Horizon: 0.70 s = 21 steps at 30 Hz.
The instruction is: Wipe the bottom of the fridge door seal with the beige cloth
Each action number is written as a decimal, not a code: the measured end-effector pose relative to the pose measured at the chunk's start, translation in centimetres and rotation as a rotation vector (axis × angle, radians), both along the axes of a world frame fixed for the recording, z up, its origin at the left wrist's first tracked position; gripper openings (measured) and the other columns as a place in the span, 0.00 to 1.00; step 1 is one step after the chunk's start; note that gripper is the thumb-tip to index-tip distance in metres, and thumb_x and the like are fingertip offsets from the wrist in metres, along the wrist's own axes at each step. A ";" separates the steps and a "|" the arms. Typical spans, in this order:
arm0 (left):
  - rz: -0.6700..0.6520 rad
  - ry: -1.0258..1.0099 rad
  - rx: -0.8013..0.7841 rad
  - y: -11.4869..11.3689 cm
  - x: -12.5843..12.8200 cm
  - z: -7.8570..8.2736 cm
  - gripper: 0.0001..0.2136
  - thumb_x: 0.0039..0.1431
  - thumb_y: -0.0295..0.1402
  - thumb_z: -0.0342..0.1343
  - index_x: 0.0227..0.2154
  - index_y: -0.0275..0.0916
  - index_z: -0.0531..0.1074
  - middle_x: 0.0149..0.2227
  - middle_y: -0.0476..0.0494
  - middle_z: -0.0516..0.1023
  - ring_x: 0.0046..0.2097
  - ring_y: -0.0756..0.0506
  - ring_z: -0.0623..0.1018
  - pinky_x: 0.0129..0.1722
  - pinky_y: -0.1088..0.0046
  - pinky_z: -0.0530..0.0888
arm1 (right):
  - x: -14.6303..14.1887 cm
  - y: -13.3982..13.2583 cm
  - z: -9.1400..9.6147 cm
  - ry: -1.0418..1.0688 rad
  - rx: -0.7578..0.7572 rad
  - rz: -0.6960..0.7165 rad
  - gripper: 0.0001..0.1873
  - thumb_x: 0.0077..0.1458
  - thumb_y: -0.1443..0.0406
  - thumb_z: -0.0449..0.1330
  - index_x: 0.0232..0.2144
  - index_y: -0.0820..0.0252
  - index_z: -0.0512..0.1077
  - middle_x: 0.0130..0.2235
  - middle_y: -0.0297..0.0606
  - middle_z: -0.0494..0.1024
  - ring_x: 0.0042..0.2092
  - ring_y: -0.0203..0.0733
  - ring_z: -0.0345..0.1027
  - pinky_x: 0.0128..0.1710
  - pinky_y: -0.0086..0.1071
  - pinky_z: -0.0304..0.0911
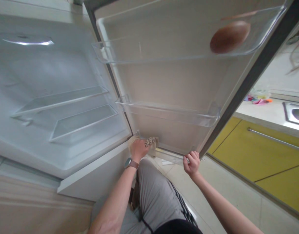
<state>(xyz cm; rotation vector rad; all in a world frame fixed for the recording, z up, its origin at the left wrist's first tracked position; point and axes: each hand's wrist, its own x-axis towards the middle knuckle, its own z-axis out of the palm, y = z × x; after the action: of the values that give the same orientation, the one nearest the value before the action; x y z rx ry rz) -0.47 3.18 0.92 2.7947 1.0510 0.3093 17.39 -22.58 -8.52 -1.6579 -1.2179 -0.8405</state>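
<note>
1. Fridge (pixel 66 71) is off to the left, light (pixel 27 42) on inside.
2. Door (pixel 173 84) stands open right in front, clear racks (pixel 169 113) across it.
3. Left hand (pixel 139 149) is closed around a cloth (pixel 153 141), down at the door's bottom hinge-side corner.
4. Right hand (pixel 192 162) is curled at the bottom outer corner, can't tell if it's gripping.
5. Cloth's patterned.

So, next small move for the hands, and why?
Probably slide the cloth along the lowest door bin toward the right hand. The left hand holds the cloth near the bin's hinge-side end, the right is curled at the opposite end, and the stretch between looks unobstructed.
</note>
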 end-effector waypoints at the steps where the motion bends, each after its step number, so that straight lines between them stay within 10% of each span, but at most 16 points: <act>1: 0.002 -0.005 0.003 0.0 0.0 0.0 0.20 0.72 0.47 0.55 0.44 0.38 0.87 0.44 0.29 0.86 0.50 0.31 0.83 0.47 0.63 0.73 | 0.0 0.0 0.0 0.000 -0.002 -0.001 0.12 0.60 0.70 0.59 0.27 0.55 0.61 0.28 0.32 0.59 0.33 0.42 0.54 0.38 0.39 0.49; 21: 0.015 -0.026 0.025 -0.4 0.2 -0.1 0.17 0.71 0.44 0.57 0.42 0.40 0.87 0.43 0.32 0.86 0.50 0.32 0.83 0.49 0.63 0.73 | 0.6 0.0 0.0 -0.012 -0.011 -0.001 0.14 0.63 0.68 0.58 0.26 0.55 0.60 0.28 0.33 0.58 0.33 0.42 0.53 0.38 0.39 0.48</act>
<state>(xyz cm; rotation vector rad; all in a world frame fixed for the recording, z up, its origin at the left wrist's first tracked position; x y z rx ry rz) -0.31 2.80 0.82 2.7981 1.0705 0.3628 18.02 -22.54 -8.53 -1.6647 -1.2326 -0.8467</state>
